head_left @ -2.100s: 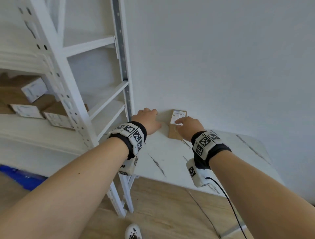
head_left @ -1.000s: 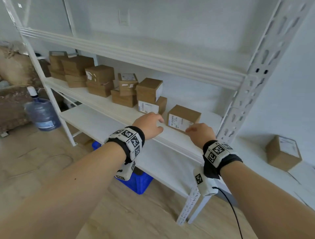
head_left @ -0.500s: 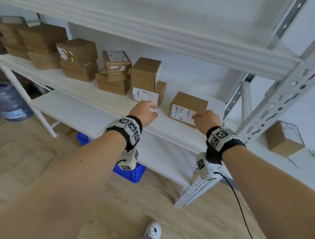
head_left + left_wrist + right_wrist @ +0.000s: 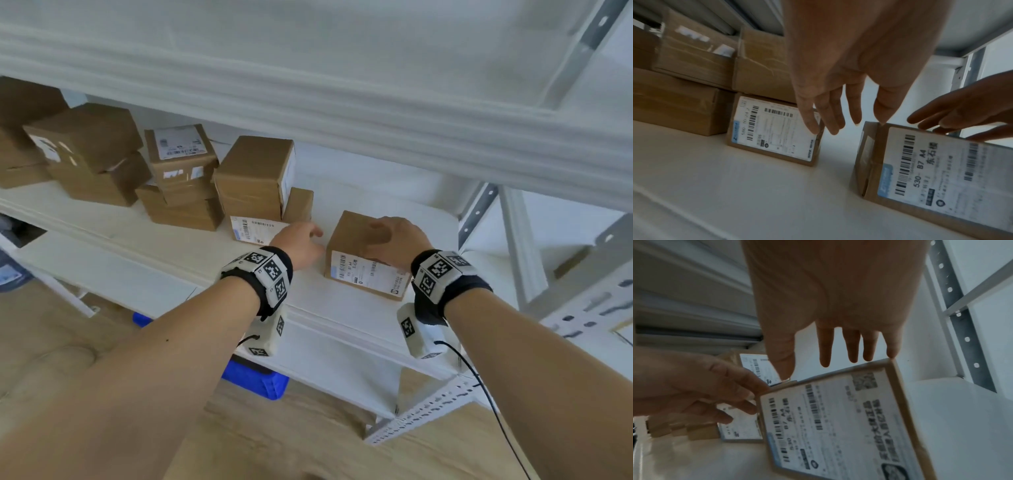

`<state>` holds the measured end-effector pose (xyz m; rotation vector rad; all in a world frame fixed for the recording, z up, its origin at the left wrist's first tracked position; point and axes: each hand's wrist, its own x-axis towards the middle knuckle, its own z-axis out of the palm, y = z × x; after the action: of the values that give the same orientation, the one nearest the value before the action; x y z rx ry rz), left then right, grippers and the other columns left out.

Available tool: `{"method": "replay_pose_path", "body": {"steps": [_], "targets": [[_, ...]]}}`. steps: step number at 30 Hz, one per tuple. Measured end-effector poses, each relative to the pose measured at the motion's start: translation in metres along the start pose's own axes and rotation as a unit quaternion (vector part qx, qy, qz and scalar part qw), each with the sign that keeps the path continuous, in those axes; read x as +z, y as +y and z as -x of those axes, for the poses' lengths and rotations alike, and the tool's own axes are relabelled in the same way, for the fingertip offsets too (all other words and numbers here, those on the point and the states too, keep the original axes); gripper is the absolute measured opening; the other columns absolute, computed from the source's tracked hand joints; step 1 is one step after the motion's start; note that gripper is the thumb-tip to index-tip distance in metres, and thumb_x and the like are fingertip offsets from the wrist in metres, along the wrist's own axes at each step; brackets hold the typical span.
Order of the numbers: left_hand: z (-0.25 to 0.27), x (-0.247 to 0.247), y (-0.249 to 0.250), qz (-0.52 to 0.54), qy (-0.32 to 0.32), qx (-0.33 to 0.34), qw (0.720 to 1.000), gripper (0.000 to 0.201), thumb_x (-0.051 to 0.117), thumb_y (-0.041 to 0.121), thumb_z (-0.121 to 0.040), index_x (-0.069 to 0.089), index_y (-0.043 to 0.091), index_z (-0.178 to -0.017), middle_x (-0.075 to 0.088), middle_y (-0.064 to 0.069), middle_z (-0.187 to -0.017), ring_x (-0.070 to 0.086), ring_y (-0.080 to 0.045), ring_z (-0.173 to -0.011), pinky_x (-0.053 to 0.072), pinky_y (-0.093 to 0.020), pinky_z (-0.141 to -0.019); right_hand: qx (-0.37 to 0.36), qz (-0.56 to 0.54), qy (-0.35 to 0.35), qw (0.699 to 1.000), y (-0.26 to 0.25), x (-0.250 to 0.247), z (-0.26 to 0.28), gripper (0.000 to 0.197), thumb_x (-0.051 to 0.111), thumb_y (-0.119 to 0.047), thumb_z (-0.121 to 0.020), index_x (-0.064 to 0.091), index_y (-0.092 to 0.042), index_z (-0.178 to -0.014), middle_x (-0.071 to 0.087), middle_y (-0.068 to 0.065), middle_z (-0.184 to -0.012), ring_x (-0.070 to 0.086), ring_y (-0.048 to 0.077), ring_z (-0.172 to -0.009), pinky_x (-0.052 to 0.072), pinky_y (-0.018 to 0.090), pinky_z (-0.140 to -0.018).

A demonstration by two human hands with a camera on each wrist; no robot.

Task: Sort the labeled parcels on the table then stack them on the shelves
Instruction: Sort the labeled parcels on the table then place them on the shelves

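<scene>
**Once the parcel is down: release state and clearances**

Now that the parcel (image 4: pixel 356 236) stands on the middle shelf board (image 4: pixel 137 236), the carry from the table is complete for this item. Two seconds ago both hands were on a box at the table. Half a second ago they flanked it near the board's front lip. It now sits further in, label facing forward, flat on the board.

1. Shelf unit. The upper board (image 4: pixel 308 102) overhangs the working bay and limits lift height. The grey right-hand post (image 4: pixel 476 212) closes the bay on that side, with bare board between it and the parcel.
2. Stacked boxes (image 4: pixel 253 171). These fill the left and centre of the board. The nearest is a labelled box (image 4: pixel 255 229) lying at the foot of a stack, near the parcel but apart from it.
3. Parcel. It is not in contact with any stack. Judged against the task, it is shelved but not yet stacked.
4. Left hand (image 4: pixel 301 241). It has slackened. In the left wrist view its fingers (image 4: pixel 826 113) hang relaxed in the gap between the two labelled boxes and grip nothing.
5. Right hand (image 4: pixel 394 240). It has moved over the parcel top. Its fingers (image 4: pixel 851 345) are straight and uncurled, with the tips at the top edge.

Withdrawal room is toward the front lip.
</scene>
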<state>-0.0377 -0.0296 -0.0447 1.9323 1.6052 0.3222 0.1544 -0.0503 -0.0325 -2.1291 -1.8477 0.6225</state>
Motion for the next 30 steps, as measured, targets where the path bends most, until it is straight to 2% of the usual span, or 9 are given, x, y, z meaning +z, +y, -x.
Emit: {"method": "replay_pose_path", "body": {"steps": [4,7,9,18,20,22,25,27,30], "targets": [[-0.019,0.002,-0.002,-0.011,-0.051,-0.003,0.999,0.046,0.055,0.021,-0.093,0.046,0.016,-0.137,0.048,-0.004,-0.141,0.047,-0.021,-0.127,0.038,-0.030,-0.102,-0.013,0.085,-0.038,0.996,0.005,0.001,-0.014,0.077,0.072,-0.047,-0.072,0.037,-0.036,-0.140,0.036,0.004,-0.146,0.031,0.028,-0.135,0.025,0.044,-0.110],[-0.030,-0.001,-0.003,-0.021,-0.081,0.000,0.996,0.045,0.056,0.024,-0.093,0.046,0.015,-0.136,0.050,-0.004,-0.138,0.050,-0.021,-0.123,0.041,-0.030,-0.097,-0.013,0.138,-0.071,0.988,0.005,-0.002,-0.020,0.091,0.074,-0.044,-0.070,0.024,-0.038,-0.145,0.028,0.004,-0.150,0.024,0.027,-0.138,0.019,0.048,-0.110],[-0.034,-0.004,-0.003,-0.028,-0.091,0.007,0.995,0.044,0.056,0.023,-0.094,0.047,0.014,-0.135,0.051,-0.004,-0.136,0.050,-0.021,-0.123,0.040,-0.029,-0.096,-0.004,0.139,-0.065,0.988,0.004,0.000,-0.022,0.095,0.075,-0.042,-0.067,0.022,-0.039,-0.145,0.025,0.004,-0.151,0.022,0.027,-0.139,0.017,0.050,-0.111],[-0.045,-0.014,-0.003,-0.056,-0.140,0.030,0.988,0.042,0.051,0.023,-0.096,0.049,0.006,-0.135,0.052,-0.011,-0.136,0.049,-0.026,-0.126,0.040,-0.031,-0.100,0.051,0.099,-0.027,0.993,-0.005,0.007,-0.019,0.088,0.074,-0.046,-0.062,0.031,-0.041,-0.139,0.041,0.003,-0.131,0.040,0.027,-0.122,0.031,0.046,-0.105],[-0.046,-0.013,-0.004,-0.058,-0.136,0.042,0.988,0.028,0.050,0.021,-0.096,0.058,0.003,-0.115,0.059,-0.013,-0.119,0.055,-0.025,-0.112,0.042,-0.030,-0.091,0.084,0.064,-0.021,0.994,-0.006,0.006,-0.019,0.087,0.073,-0.050,-0.060,0.033,-0.041,-0.137,0.045,0.003,-0.121,0.046,0.027,-0.115,0.038,0.046,-0.102],[-0.045,-0.013,-0.005,-0.052,-0.134,0.046,0.988,0.012,0.051,0.021,-0.094,0.055,0.012,-0.101,0.055,-0.010,-0.108,0.053,-0.021,-0.100,0.039,-0.028,-0.084,0.114,-0.002,-0.012,0.993,-0.007,0.002,-0.017,0.085,0.072,-0.054,-0.058,0.037,-0.040,-0.134,0.050,0.004,-0.115,0.054,0.026,-0.104,0.048,0.042,-0.092],[-0.045,-0.014,-0.005,-0.030,-0.141,0.047,0.988,0.033,0.050,0.029,-0.096,0.064,0.000,-0.106,0.063,-0.014,-0.107,0.054,-0.022,-0.090,0.041,-0.028,-0.078,0.145,-0.099,-0.019,0.984,-0.009,-0.002,-0.010,0.080,0.072,-0.051,-0.070,0.037,-0.028,-0.138,0.058,0.003,-0.109,0.062,0.021,-0.094,0.050,0.030,-0.079],[-0.043,-0.016,-0.003,-0.006,-0.146,0.040,0.988,0.042,0.049,0.035,-0.097,0.066,0.000,-0.111,0.066,-0.016,-0.102,0.056,-0.024,-0.083,0.041,-0.028,-0.069,0.156,-0.125,-0.019,0.980,-0.010,-0.005,-0.007,0.080,0.069,-0.052,-0.075,0.036,-0.022,-0.141,0.058,0.004,-0.111,0.060,0.021,-0.100,0.048,0.030,-0.083],[-0.043,-0.018,-0.002,0.040,-0.144,0.021,0.989,0.048,0.048,0.044,-0.096,0.065,0.002,-0.112,0.068,-0.015,-0.108,0.063,-0.027,-0.090,0.046,-0.031,-0.074,0.166,-0.138,-0.034,0.976,-0.016,-0.007,0.000,0.063,0.061,-0.055,-0.082,0.051,-0.016,-0.131,0.063,0.003,-0.106,0.062,0.020,-0.096,0.048,0.028,-0.080]]}}
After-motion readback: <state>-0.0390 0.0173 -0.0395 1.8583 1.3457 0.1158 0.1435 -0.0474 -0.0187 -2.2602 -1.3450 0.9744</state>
